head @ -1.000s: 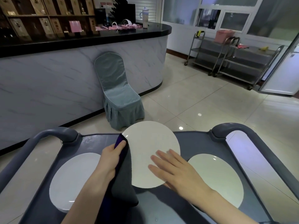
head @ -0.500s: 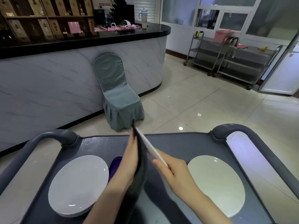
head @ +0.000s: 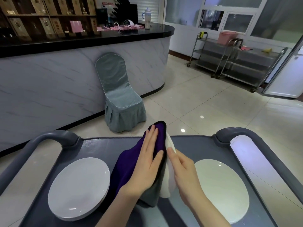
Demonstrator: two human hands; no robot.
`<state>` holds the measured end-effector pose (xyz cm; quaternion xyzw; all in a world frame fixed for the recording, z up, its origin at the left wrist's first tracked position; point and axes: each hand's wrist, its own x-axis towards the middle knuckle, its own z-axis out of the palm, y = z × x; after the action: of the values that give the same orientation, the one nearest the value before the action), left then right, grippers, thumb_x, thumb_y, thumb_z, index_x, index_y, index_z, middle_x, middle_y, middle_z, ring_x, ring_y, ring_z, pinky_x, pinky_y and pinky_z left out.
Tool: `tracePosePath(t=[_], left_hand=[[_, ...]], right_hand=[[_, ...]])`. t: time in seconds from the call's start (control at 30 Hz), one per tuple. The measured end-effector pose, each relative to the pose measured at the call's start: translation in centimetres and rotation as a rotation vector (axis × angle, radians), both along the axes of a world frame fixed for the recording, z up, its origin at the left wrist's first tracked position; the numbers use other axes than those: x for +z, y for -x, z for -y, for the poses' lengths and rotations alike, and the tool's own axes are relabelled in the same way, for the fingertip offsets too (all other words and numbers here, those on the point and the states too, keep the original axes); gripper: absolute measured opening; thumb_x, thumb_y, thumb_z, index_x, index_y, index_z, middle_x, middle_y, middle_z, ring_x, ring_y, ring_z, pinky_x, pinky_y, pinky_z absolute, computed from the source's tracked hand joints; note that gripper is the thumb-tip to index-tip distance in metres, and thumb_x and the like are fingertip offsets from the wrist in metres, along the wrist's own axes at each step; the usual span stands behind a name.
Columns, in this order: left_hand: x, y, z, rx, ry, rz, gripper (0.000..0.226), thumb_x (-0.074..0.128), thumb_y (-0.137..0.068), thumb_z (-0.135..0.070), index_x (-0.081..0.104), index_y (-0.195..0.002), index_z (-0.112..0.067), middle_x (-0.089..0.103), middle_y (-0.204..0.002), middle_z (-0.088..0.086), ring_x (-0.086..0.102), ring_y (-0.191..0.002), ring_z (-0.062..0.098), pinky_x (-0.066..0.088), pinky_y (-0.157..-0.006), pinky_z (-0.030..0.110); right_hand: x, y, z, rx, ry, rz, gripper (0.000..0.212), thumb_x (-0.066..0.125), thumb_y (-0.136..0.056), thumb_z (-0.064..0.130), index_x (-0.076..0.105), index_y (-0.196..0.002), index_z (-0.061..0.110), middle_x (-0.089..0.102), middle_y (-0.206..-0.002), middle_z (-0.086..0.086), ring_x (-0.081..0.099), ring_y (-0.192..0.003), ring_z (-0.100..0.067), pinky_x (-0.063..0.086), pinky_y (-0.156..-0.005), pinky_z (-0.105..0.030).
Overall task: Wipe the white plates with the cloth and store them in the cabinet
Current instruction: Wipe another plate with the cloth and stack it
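— Plate (head: 168,177) being wiped: how does it lie?
— On edge above the cart (head: 101,145), rim running six to twelve o'clock. At its nine, the left hand (head: 147,163) presses the cloth (head: 131,161) flat-fingered against that face. At three, the right hand (head: 185,169) clasps it (thumb on the rim).
— Nearer hand?
— Both touch it; wiping likely follows that axis.
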<state>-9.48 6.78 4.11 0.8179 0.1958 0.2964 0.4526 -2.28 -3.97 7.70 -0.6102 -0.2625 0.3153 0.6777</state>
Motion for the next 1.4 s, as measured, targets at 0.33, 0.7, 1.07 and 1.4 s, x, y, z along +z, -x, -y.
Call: tracePosePath(t=[0.33, 0.7, 1.07, 1.4], left_hand=[[-0.8, 0.2, 1.6, -0.105, -0.288, -0.158, 0.064, 0.032, -0.098, -0.036, -0.001, -0.153, -0.034, -0.014, -0.16, -0.025, -0.014, -0.149, 0.004, 0.001, -0.124, 0.035], [-2.1, 0.6, 2.8, -0.084, -0.372, -0.166, 0.069, 0.026, -0.099, -0.032, -0.018, -0.15, -0.044, -0.014, -0.162, -0.02, -0.012, -0.15, 0.01, -0.001, -0.121, 0.038], [-2.0, 1.3, -2.0, -0.025, 0.018, -0.077, 0.058, 0.031, -0.103, -0.027, 0.007, -0.156, -0.035, 0.01, -0.161, -0.023, 0.008, -0.149, 0.0, 0.013, -0.123, 0.045], [-0.5, 0.8, -0.1, -0.143, -0.365, -0.161, 0.059, 0.038, -0.104, -0.019, 0.01, -0.155, -0.032, 0.001, -0.162, -0.023, -0.004, -0.15, 0.003, 0.002, -0.123, 0.034]], right_hand=[[0.4, -1.2, -0.4, -0.073, -0.014, -0.14, 0.031, 0.048, -0.102, 0.031, 0.075, -0.106, 0.015, 0.076, -0.105, -0.006, 0.071, -0.102, -0.017, 0.052, -0.09, -0.033], [-0.3, -1.4, 0.0, -0.019, 0.065, -0.017, 0.028, 0.052, -0.099, 0.029, 0.073, -0.093, 0.012, 0.076, -0.094, -0.004, 0.07, -0.09, -0.016, 0.053, -0.085, -0.026], [0.2, -3.2, 2.4, -0.035, 0.117, -0.194, 0.034, 0.054, -0.097, 0.032, 0.075, -0.1, 0.005, 0.074, -0.103, -0.019, 0.07, -0.089, -0.026, 0.053, -0.079, -0.035], [0.2, -3.0, 2.0, 0.045, 0.161, -0.243, 0.034, 0.051, -0.099, 0.027, 0.075, -0.108, 0.004, 0.075, -0.107, -0.017, 0.07, -0.105, -0.033, 0.052, -0.097, -0.043]])
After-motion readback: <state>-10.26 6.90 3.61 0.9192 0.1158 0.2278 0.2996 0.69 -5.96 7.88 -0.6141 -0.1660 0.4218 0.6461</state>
